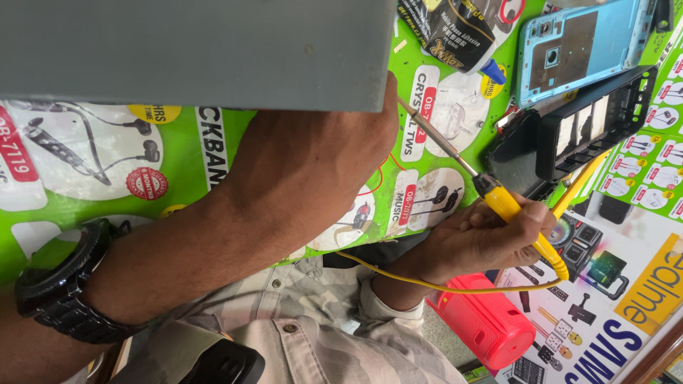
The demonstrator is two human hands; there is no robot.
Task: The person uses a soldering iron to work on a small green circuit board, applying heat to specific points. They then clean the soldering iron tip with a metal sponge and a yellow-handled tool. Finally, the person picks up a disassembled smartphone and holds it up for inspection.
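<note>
My right hand (491,242) grips a yellow-handled soldering iron (509,206) like a pen. Its thin metal tip (434,135) points up and left toward my left hand. A yellow cord (455,288) loops from the iron's rear end under my right wrist. My left hand (320,156), with a black watch (67,284) on the wrist, reaches up across a green printed mat (178,185). Its fingers disappear behind a flat grey panel (199,50), so whatever they hold or touch is hidden.
A light blue phone back shell (583,43) lies at the top right, with a black phone frame (597,121) just below it. A black glue tube with a blue cap (455,35) lies nearby. A red ribbed cylinder (484,320) sits under my right wrist.
</note>
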